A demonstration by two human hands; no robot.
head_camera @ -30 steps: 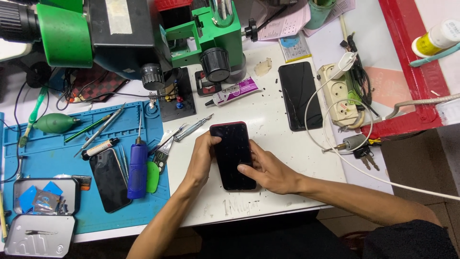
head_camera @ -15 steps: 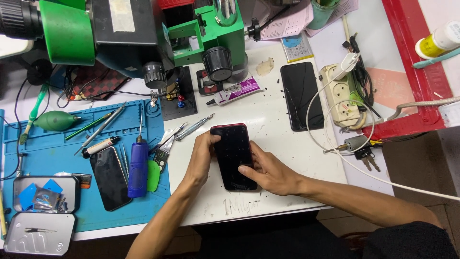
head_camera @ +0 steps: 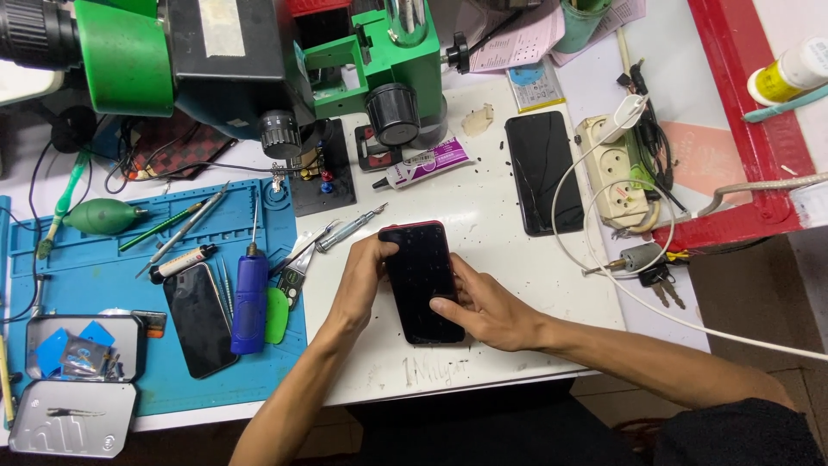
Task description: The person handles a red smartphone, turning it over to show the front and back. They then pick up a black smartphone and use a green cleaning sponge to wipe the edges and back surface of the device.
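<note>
A white tabletop (head_camera: 509,259), speckled with dark crumbs, fills the view, with a red-edged shelf (head_camera: 733,129) along its right side. A blue work mat (head_camera: 95,267) covers the left part; on it lie a dark phone (head_camera: 200,319), a blue electric screwdriver (head_camera: 250,298), a green pick (head_camera: 276,315), a green air blower (head_camera: 102,216) and an open metal tin (head_camera: 78,380). A green and black machine (head_camera: 259,60) stands at the far edge. Near it lie a glue tube (head_camera: 424,166), a second dark phone (head_camera: 543,173) with cracks across its glass, a cream power strip (head_camera: 614,168) with a white cable (head_camera: 690,319), and keys (head_camera: 655,280).

A red-framed phone (head_camera: 420,280) lies screen-up on the tabletop, just in front of the person. Both hands hold it. The left hand (head_camera: 360,280) curls around its left edge, thumb over the upper corner of the screen. The right hand (head_camera: 483,306) closes around the lower right edge, thumb pressed flat on the lower screen. Both are half closed on the phone.
</note>
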